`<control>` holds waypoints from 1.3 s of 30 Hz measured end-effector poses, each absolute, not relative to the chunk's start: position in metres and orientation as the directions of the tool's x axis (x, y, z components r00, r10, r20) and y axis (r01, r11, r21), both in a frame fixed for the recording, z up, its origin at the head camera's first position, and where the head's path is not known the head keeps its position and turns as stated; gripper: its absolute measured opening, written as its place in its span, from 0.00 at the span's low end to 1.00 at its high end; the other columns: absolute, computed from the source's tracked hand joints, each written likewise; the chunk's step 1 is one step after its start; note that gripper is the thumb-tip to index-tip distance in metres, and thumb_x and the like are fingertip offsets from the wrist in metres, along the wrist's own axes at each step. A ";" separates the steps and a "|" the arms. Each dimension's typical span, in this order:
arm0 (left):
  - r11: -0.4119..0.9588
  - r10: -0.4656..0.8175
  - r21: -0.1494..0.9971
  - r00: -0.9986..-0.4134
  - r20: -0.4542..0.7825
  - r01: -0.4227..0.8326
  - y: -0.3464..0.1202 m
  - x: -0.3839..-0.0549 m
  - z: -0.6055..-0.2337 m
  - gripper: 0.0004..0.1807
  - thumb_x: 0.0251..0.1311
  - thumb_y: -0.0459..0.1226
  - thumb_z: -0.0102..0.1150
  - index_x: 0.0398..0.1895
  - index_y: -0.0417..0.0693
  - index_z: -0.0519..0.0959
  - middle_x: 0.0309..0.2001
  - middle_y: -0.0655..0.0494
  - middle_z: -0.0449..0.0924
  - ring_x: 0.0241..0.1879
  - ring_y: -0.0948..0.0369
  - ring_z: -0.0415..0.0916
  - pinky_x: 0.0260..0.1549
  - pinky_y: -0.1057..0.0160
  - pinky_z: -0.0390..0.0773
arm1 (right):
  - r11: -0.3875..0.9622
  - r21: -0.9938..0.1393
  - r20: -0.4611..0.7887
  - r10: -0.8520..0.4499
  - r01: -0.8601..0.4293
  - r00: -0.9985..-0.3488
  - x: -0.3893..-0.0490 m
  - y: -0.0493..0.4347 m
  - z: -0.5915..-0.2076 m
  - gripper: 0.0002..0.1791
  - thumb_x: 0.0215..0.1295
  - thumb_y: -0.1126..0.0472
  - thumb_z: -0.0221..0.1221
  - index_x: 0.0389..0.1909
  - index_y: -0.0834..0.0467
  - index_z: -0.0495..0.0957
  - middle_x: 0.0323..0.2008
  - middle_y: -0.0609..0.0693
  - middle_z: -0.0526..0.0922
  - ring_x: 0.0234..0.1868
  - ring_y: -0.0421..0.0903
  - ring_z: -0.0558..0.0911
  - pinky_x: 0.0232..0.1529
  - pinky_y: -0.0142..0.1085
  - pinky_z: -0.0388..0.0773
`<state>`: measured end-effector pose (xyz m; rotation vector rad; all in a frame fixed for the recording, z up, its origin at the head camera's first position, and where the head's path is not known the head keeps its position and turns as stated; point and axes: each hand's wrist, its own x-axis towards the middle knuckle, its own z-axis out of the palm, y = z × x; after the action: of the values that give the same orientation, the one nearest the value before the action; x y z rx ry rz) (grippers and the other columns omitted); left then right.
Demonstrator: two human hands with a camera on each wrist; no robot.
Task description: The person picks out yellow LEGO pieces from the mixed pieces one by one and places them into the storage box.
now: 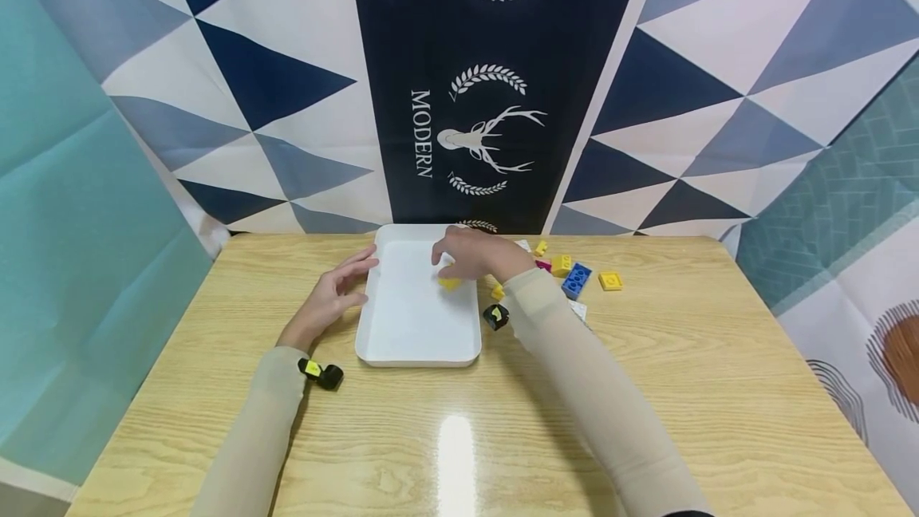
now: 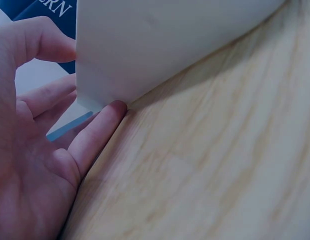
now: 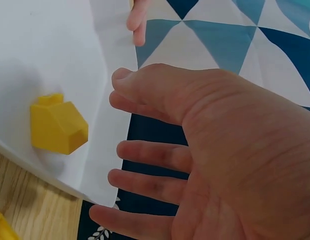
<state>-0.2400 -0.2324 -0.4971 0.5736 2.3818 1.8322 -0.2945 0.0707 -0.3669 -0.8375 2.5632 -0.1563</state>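
Note:
A white tray [image 1: 416,317] lies on the table. My left hand [image 1: 332,297] is at its left side, fingertips against the outside of the wall; close up in the left wrist view, my left hand [image 2: 40,150] touches the tray's wall [image 2: 155,45] and lower edge. Over the tray's far right part is my right hand [image 1: 470,252]. In the right wrist view, my right hand [image 3: 215,150] has its fingers apart with nothing between them. Beside it a yellow slope brick [image 3: 57,125] lies on the tray floor; the head view shows this yellow brick [image 1: 450,284] partly under my hand.
Right of the tray lie loose bricks: a blue brick [image 1: 577,281], a yellow brick [image 1: 562,265], a flat yellow piece [image 1: 610,282] and white pieces [image 1: 578,309], some partly hidden by my right arm. A patterned cloth [image 1: 502,102] stands behind the table's far edge.

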 end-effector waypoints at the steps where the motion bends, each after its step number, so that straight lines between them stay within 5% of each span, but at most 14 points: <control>1: 0.218 0.339 0.946 -0.927 0.158 0.241 -0.233 -0.240 -0.497 0.35 0.69 0.22 0.61 0.81 0.30 0.71 0.93 0.43 0.53 0.93 0.38 0.49 0.72 0.88 0.60 | 0.810 -0.237 -0.367 -0.585 -0.536 -0.723 -0.294 0.071 -0.367 0.20 0.84 0.52 0.64 0.70 0.50 0.86 0.72 0.57 0.79 0.68 0.55 0.78 0.82 0.51 0.76; 19: 0.193 0.349 0.949 -0.922 0.171 0.249 -0.233 -0.240 -0.498 0.35 0.70 0.23 0.61 0.81 0.30 0.70 0.93 0.42 0.52 0.93 0.38 0.48 0.74 0.86 0.61 | 0.817 -0.244 -0.281 -0.576 -0.523 -0.768 -0.291 0.095 -0.372 0.20 0.79 0.57 0.68 0.68 0.52 0.87 0.71 0.58 0.81 0.71 0.58 0.77 0.83 0.54 0.76; 27: 0.182 0.344 0.944 -0.917 0.200 0.274 -0.233 -0.241 -0.500 0.35 0.69 0.24 0.61 0.80 0.30 0.72 0.93 0.42 0.55 0.92 0.39 0.51 0.75 0.84 0.64 | 0.828 -0.217 -0.283 -0.561 -0.518 -0.778 -0.291 0.106 -0.370 0.21 0.79 0.56 0.68 0.69 0.52 0.87 0.76 0.59 0.80 0.80 0.60 0.73 0.87 0.56 0.71; 34: 0.195 0.348 0.948 -0.922 0.173 0.251 -0.232 -0.240 -0.498 0.35 0.70 0.22 0.60 0.81 0.28 0.70 0.93 0.42 0.52 0.93 0.37 0.47 0.74 0.86 0.61 | 0.820 -0.223 -0.279 -0.572 -0.527 -0.772 -0.293 0.117 -0.372 0.21 0.80 0.57 0.66 0.69 0.54 0.86 0.72 0.61 0.82 0.72 0.61 0.77 0.82 0.55 0.77; 39: 0.190 0.349 0.950 -0.921 0.171 0.248 -0.232 -0.240 -0.498 0.35 0.70 0.22 0.61 0.81 0.28 0.70 0.93 0.41 0.53 0.92 0.37 0.48 0.73 0.87 0.61 | 0.843 -0.235 -0.303 -0.536 -0.483 -0.788 -0.294 0.126 -0.374 0.22 0.80 0.55 0.63 0.71 0.52 0.85 0.77 0.61 0.78 0.78 0.62 0.74 0.84 0.60 0.74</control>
<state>-0.2397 -0.2321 -0.4978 0.5934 2.3577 1.8550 -0.2944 0.1261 -0.3740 -0.7631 2.6616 -0.2049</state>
